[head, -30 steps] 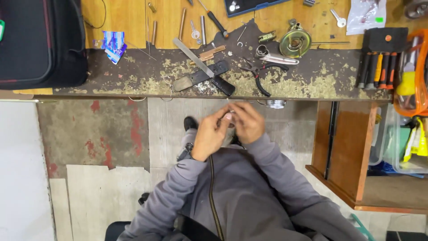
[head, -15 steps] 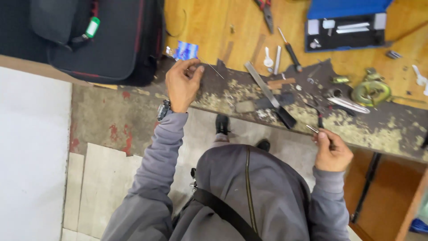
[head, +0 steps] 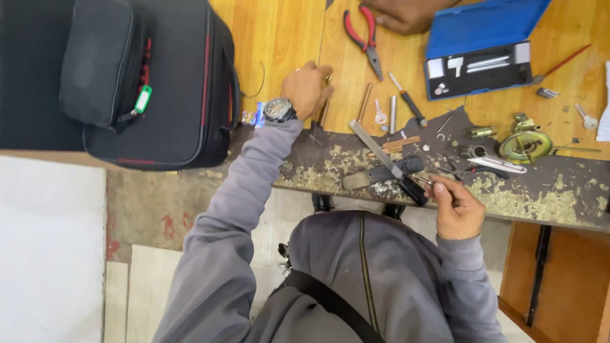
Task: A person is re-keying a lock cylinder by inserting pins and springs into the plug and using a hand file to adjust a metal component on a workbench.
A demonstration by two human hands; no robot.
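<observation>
Nearest, the right hand (head: 456, 209) pinches a thin metal pin (head: 424, 181) at the worn bench edge (head: 540, 203), just beside a flat file (head: 381, 152) with a black handle. Farther out, the left hand (head: 306, 89), fingers curled, rests on small metal rods (head: 325, 108) on the wooden top. Beyond lie red-handled pliers (head: 362, 35), a blue case (head: 483, 47) and another person's hand (head: 406, 14).

Grey sleeves (head: 235, 216). Black bag (head: 121, 76) at ten o'clock with red piping and a green tag (head: 142, 100). Red-handled pliers (head: 362, 32) at twelve. Blue case (head: 483, 47) at one. Orange-brown wooden bench (head: 286, 38), dark mottled front edge.
</observation>
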